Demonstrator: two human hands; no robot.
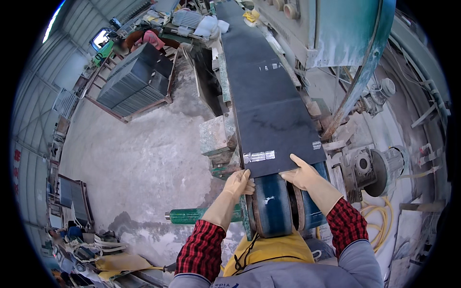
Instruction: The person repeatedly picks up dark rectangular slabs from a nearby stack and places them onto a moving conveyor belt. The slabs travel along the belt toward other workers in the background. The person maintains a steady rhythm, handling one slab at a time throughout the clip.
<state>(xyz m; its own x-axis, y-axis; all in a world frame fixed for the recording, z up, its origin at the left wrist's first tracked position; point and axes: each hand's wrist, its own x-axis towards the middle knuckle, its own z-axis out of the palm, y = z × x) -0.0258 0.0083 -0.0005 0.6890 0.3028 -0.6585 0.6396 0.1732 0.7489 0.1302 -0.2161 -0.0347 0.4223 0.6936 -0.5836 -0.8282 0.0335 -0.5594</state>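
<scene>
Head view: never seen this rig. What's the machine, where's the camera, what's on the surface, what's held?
There is no robot here. The single picture comes from a fisheye camera worn on a person's head and looking down, so straight edges bend toward the rim.

The two hands in pale gloves are the wearer's own. The left hand is at the near left corner of a long dark slab. The right hand is at its near edge, thumb on top. Both seem to touch it, but how firm either grip is can't be told.

The slab has shiny pale patches on top and seems to lie on two wide blue bands, probably a conveyor. Beyond, at upper left, a co-worker leans near stacked dark sheets.
</scene>
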